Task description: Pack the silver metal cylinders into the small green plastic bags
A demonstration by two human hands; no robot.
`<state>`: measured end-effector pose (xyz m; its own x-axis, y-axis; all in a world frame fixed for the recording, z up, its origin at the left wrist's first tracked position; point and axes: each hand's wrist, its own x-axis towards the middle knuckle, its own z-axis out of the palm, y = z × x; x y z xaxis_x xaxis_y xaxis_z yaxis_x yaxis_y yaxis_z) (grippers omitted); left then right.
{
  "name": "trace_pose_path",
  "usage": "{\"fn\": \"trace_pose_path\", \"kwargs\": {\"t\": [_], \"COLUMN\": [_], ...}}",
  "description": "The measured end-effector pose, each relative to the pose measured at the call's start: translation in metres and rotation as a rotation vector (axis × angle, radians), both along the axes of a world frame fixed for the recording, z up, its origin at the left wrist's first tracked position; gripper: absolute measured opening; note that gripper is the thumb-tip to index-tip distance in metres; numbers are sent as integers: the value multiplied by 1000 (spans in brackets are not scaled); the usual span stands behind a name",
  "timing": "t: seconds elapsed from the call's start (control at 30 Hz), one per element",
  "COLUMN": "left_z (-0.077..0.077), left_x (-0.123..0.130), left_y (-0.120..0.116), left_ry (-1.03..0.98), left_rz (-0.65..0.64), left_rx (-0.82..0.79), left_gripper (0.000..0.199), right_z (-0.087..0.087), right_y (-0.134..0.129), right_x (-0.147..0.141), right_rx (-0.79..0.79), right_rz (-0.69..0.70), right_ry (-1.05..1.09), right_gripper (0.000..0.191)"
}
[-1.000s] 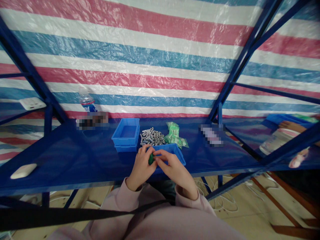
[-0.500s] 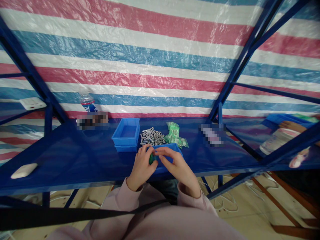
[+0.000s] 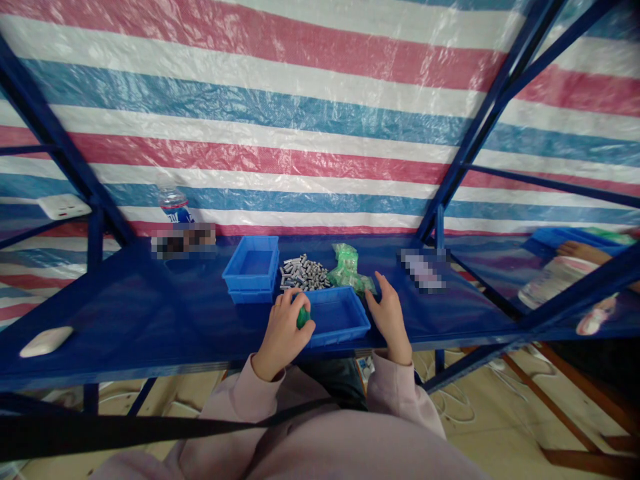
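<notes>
My left hand (image 3: 283, 332) is closed around a small green object (image 3: 302, 318) at the left edge of the near blue bin (image 3: 336, 321). My right hand (image 3: 389, 313) rests open on the blue shelf (image 3: 150, 320) just right of that bin, fingers spread, close to the pile of green plastic bags (image 3: 350, 270). A heap of small grey metal cylinders (image 3: 304, 273) lies behind the bin. A second blue bin (image 3: 253, 267) stands stacked on another to the left of the heap.
A water bottle (image 3: 173, 203) stands at the back left by the striped tarp. A white oval object (image 3: 46, 341) lies on the shelf's left. A white power strip (image 3: 64, 207) sits on the left rack. Another person's hand (image 3: 583, 252) shows at far right behind blue rack bars.
My right hand left the green object and moved right, past the near bin, toward the green bags. My left hand kept hold of the green object.
</notes>
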<state>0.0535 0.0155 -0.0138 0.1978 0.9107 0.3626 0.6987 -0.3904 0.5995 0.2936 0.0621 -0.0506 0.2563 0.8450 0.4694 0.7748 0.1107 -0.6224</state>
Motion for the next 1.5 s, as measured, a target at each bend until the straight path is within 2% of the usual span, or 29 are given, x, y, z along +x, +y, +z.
{"fn": "trace_pose_path", "kwargs": {"t": [0.17,0.4,0.63,0.83,1.0,1.1,1.3,1.5], "left_z": [0,0,2,0,0,0,-1,-1], "left_x": [-1,0,0,0,0,0,0,-1], "left_y": [0,1,-2,-1,0,0,0,-1], "left_ry": [-9,-8,-9,-7,-11,-13,-15,-21], "left_rz": [-8,-1,1,1,1,0,-4,-9], "left_rx": [-5,6,-9,-11,-26,-26,-23,-38], "left_gripper": [18,17,17,18,18,18,17,17], "right_z": [-8,-3,3,1,-1,3,12,28], "right_y": [1,1,0,1,2,0,-6,-15], "right_x": [-1,-1,0,0,1,3,6,-3], "right_rx": [-183,-182,-160,-134,-90,-45,154,328], "right_rz": [-15,-4,-29,-31,-39,-90,-213,-166], "right_ry": [-138,-149,-47,18,114,190,357,537], "right_gripper": [40,36,29,28,29,34,40,41]}}
